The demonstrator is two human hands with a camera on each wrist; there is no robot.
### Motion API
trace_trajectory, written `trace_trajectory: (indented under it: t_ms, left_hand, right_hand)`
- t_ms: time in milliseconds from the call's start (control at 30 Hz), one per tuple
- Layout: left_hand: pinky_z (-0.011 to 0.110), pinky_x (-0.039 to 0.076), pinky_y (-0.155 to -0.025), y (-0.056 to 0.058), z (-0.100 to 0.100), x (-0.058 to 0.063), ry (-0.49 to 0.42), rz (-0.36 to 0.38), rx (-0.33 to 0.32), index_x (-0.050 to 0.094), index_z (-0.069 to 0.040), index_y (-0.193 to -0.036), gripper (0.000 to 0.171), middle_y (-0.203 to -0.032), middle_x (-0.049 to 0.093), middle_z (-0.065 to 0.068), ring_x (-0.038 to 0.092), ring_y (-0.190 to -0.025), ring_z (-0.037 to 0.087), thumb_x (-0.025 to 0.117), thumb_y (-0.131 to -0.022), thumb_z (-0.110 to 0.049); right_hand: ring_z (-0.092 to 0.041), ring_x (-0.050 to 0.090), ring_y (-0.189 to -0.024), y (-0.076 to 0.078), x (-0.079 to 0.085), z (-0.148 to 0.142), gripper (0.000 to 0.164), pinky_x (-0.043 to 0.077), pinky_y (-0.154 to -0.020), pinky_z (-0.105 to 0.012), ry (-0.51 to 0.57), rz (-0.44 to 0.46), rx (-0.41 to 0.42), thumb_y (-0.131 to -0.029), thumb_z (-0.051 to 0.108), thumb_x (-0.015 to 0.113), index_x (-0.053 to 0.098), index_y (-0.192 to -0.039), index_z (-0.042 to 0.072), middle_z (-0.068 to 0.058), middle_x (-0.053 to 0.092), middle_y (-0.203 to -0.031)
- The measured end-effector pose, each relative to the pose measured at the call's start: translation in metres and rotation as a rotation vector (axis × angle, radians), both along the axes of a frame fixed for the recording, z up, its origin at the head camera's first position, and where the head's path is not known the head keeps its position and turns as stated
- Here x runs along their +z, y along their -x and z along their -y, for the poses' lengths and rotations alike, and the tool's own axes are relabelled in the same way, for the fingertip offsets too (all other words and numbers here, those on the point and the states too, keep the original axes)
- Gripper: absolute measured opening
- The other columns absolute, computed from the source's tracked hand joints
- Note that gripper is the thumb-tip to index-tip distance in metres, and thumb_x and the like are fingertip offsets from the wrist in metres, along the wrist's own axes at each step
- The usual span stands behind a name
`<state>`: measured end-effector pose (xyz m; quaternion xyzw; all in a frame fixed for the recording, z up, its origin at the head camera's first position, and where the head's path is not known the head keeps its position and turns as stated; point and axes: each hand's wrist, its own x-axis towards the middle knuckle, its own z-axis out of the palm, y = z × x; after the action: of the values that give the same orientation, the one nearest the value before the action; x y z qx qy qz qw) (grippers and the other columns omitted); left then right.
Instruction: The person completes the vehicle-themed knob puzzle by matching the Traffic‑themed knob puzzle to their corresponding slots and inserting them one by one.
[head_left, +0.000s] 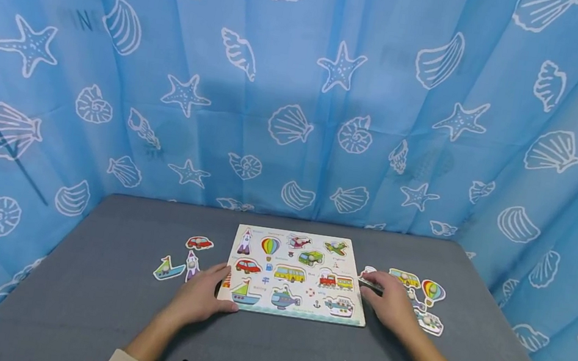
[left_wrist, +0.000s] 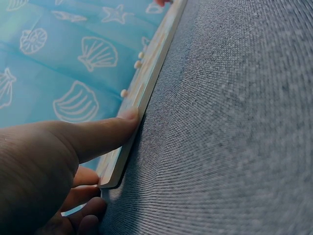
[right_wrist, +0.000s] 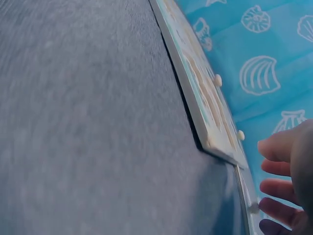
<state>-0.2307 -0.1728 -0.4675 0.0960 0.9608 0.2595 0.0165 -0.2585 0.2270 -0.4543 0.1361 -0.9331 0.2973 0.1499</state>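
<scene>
A wooden puzzle board (head_left: 265, 291) with printed vehicles lies flat on the table. My left hand (head_left: 202, 295) holds its near left corner, the thumb (left_wrist: 105, 134) along the front edge and the other fingers curled at the left side. Just past the board's right edge is my right hand (head_left: 393, 301), its fingers (right_wrist: 281, 188) spread apart. Close to those fingertips stands the small knob (right_wrist: 253, 208) of a thin puzzle piece beside the board. In the head view that hand partly covers the piece.
Left of the board lie a red car piece (head_left: 199, 243), a sailboat piece (head_left: 169, 268) and a rocket piece (head_left: 192, 264). On the right are a bus piece (head_left: 405, 278), a balloon piece (head_left: 432, 292) and a ship piece (head_left: 430, 322). A blue shell-print curtain (head_left: 291, 162) hangs behind the grey table (head_left: 286, 359).
</scene>
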Motion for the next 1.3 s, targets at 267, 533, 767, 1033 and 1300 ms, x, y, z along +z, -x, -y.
trace_trajectory:
  t_ms: [267,533,767,1033,1300]
  left_hand:
    - [0.055,0.038,-0.100,0.001,0.000,0.000,-0.010,-0.009,0.000,0.050,-0.004,-0.141,0.088,-0.143,0.048,0.015,0.046,-0.128,0.037,0.083,-0.072,-0.046]
    - [0.056,0.038,-0.098,0.001,0.000,-0.001,-0.007,-0.009,0.002,0.051,-0.004,-0.141,0.087,-0.143,0.048,0.015,0.046,-0.127,0.039,0.083,-0.072,-0.046]
    - [0.057,0.038,-0.098,0.000,-0.001,-0.001,-0.003,-0.004,-0.002,0.050,-0.003,-0.141,0.088,-0.143,0.047,0.016,0.046,-0.127,0.039,0.083,-0.072,-0.046]
    - [0.058,0.038,-0.098,0.001,-0.001,-0.002,0.008,-0.004,-0.004,0.051,-0.004,-0.141,0.087,-0.143,0.047,0.016,0.046,-0.127,0.039,0.083,-0.072,-0.047]
    - [0.058,0.038,-0.098,0.000,0.000,-0.002,0.008,-0.004,-0.005,0.051,-0.004,-0.140,0.088,-0.143,0.048,0.016,0.047,-0.127,0.039,0.083,-0.071,-0.047]
  right_hand:
    - [-0.044,0.057,-0.104,0.000,-0.004,-0.016,0.024,0.039,-0.089,-0.059,-0.083,-0.091,-0.045,-0.082,0.005,0.073,0.070,-0.105,-0.003,-0.023,0.066,-0.106]
    - [-0.046,0.057,-0.096,0.006,-0.008,-0.028,0.025,0.041,-0.083,-0.059,-0.186,-0.172,-0.140,-0.078,0.006,0.076,0.071,-0.099,-0.005,-0.024,0.066,-0.099]
    - [-0.041,0.055,-0.082,0.011,-0.006,-0.030,0.023,0.042,-0.070,-0.054,-0.260,-0.119,-0.203,-0.080,0.015,0.076,0.074,-0.097,0.000,-0.020,0.065,-0.090]
    - [-0.035,0.054,-0.079,0.024,-0.009,-0.026,0.022,0.041,-0.068,-0.049,-0.249,-0.023,-0.227,-0.081,0.022,0.077,0.072,-0.090,0.003,-0.014,0.063,-0.084]
    - [-0.032,0.054,-0.078,0.028,-0.009,-0.024,0.014,0.041,-0.067,-0.048,-0.206,-0.005,-0.222,-0.080,0.016,0.078,0.071,-0.083,0.004,-0.009,0.060,-0.078]
